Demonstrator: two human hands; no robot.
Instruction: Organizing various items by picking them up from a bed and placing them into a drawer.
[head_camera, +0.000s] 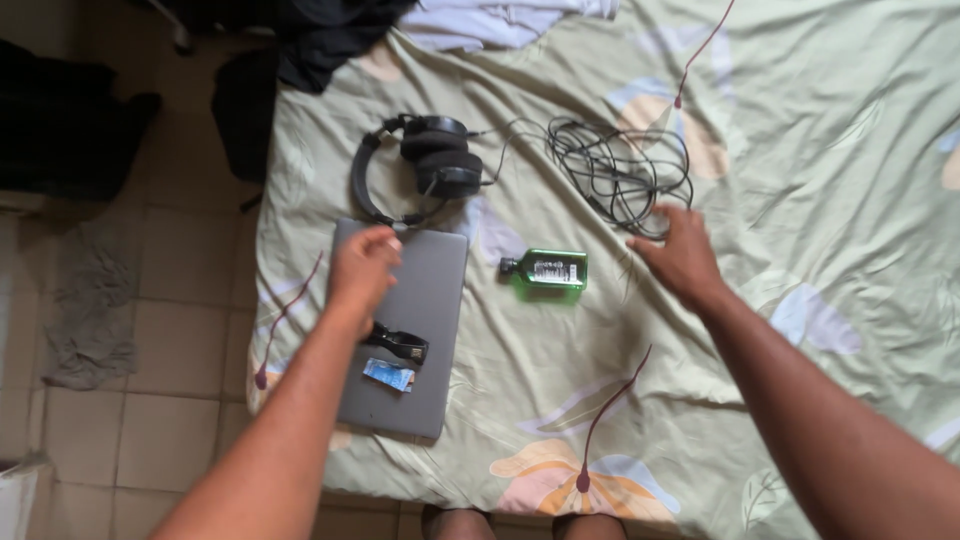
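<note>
My left hand (362, 268) hovers over the top of a closed grey laptop (432, 300) lying on the bed, fingers loosely curled, holding nothing I can see. A small black device (400, 345) and a little blue packet (389, 375) rest on the laptop lid just below that hand. My right hand (680, 252) reaches out with fingers spread, its fingertips at the edge of a tangled black cable (620, 170). Between the hands lies a small green bottle (547, 270) on its side. Black headphones (425, 165) sit above the laptop.
The bed is covered by a pale green sheet (820, 200) with leaf prints. Dark clothes (330, 35) and a white cloth (500, 18) lie at its far edge. A tiled floor (170, 330) with a grey rag (90, 300) is to the left.
</note>
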